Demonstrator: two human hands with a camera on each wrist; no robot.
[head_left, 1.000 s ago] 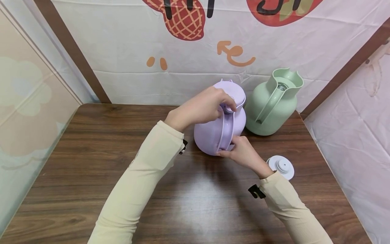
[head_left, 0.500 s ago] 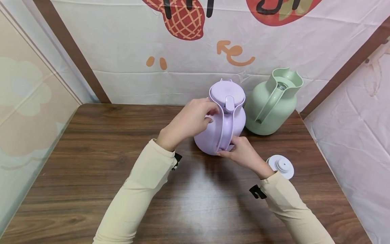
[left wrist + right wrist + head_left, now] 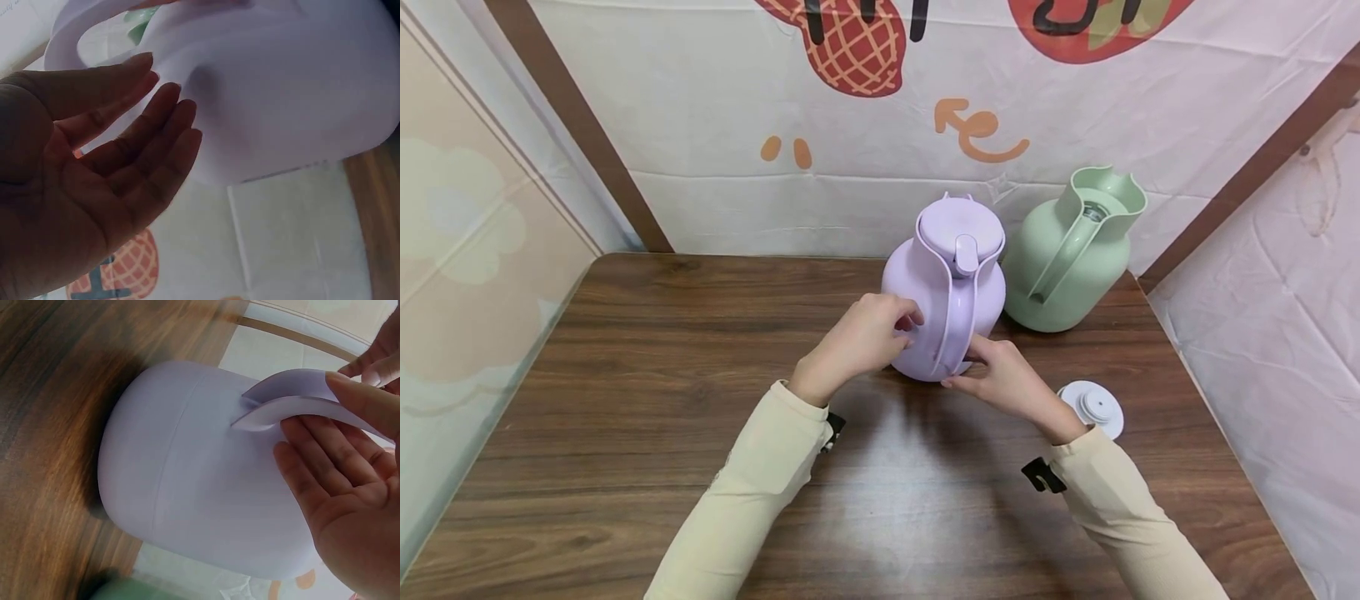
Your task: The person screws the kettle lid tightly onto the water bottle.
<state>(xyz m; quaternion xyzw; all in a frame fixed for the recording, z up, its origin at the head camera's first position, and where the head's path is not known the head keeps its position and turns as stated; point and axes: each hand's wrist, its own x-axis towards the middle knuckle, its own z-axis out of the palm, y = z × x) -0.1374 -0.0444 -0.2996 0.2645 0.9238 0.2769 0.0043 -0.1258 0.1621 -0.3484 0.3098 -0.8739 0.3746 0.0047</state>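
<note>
A lilac vacuum jug [image 3: 912,279] stands upright on the table, its round lid [image 3: 958,223] seated in the top and a push tab facing the person. My right hand [image 3: 1003,379] holds the lower part of the jug's handle [image 3: 300,407]; in the right wrist view the fingers pass behind it and the thumb lies over it. Beside the jug's left side is my left hand [image 3: 867,335], its fingers loosely bent and holding nothing. The left wrist view has those fingertips close to the jug's body [image 3: 287,106].
Right of the lilac jug stands a green jug [image 3: 1033,250] with its top uncovered. A white round stopper [image 3: 1099,407] lies on the wooden table [image 3: 647,400] near my right wrist. A printed cloth [image 3: 715,217] hangs behind the table.
My left hand has come off the top of the jug and moved down and left beside its body. The lid and tab now show fully. My right hand stays on the handle.
</note>
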